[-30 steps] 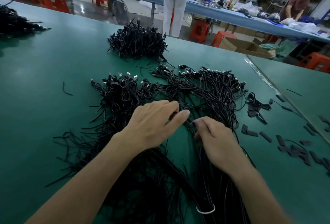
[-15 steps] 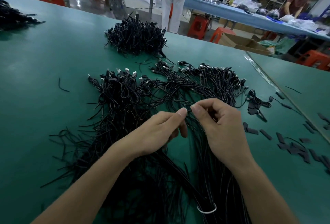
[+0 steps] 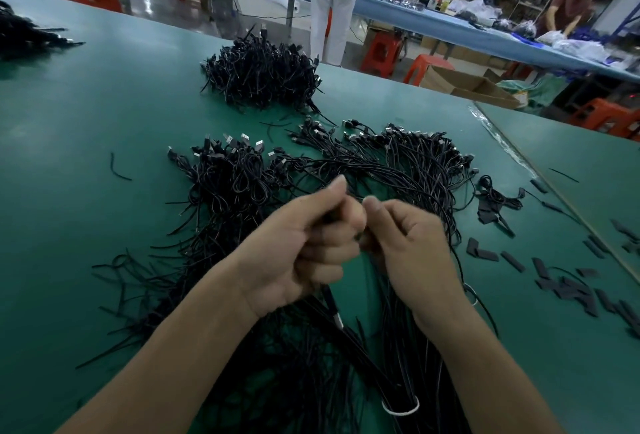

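The left hand (image 3: 298,246) has its fingers curled round a black cable (image 3: 328,296), which comes out below the palm and goes down to the pile. The right hand (image 3: 412,250) touches the left one, and its bent fingers pinch the same cable. Both hands are above the loose cables (image 3: 398,174) on the green counter (image 3: 86,104). A white band (image 3: 400,409) binds the cables near the bottom edge. A heap (image 3: 263,70) lies farther back, and black strips (image 3: 568,288) lie at the right.

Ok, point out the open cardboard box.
Head view, upper right: the cardboard box lies on the floor beyond the green table, right of the person in white trousers, beside orange stools.
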Demonstrator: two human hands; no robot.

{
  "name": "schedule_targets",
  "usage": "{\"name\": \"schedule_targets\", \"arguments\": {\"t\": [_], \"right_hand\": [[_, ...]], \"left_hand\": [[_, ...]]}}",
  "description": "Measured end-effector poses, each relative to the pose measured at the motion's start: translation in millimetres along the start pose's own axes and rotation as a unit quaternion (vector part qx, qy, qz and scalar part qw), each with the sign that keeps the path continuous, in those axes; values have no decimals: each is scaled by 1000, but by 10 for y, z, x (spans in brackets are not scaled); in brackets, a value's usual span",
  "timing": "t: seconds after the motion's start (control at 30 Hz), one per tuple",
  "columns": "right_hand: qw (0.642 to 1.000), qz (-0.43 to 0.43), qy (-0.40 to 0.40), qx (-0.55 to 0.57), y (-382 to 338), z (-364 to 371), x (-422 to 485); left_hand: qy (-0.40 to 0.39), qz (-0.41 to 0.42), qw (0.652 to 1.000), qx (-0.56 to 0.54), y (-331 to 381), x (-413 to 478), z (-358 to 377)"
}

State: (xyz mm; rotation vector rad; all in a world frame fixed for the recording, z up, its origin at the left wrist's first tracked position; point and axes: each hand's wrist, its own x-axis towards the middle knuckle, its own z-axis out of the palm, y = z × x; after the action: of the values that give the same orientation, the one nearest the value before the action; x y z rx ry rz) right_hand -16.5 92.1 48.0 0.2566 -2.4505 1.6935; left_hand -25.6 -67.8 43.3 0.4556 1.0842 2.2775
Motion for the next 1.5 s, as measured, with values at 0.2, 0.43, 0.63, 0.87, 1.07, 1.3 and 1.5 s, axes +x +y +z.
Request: {"name": "schedule_targets", "arguments": {"t": [0.2, 0.43, 0.63, 0.87, 1.07, 1.3, 1.5], "right_hand": [[981, 41, -135, -134, 0, 113, -185], [970, -4, -179, -167, -142, 28, -210], [965, -72, -123, -220, -214, -93, -110], [989, -108, 6, -101, -294, -263, 21], [990, -65, -1, -124, -199, -117, -9], [964, -81, -120, -223, -219, 24, -142], [951, -123, -122, -257, -343, -113, -138]], "left_hand": [[122, 104, 979, -123, 27, 57, -45], [203, 172, 936, 229, -110, 83, -77], [173, 128, 849, 482, -167, 79, -55], [87, -30, 944, 317, -151, 18, -14], [5, -17, 996, 87, 31, -83, 24], [44, 136, 984, -104, 74, -42, 64], [197, 255, 937, 137, -22, 11, -3]]}}
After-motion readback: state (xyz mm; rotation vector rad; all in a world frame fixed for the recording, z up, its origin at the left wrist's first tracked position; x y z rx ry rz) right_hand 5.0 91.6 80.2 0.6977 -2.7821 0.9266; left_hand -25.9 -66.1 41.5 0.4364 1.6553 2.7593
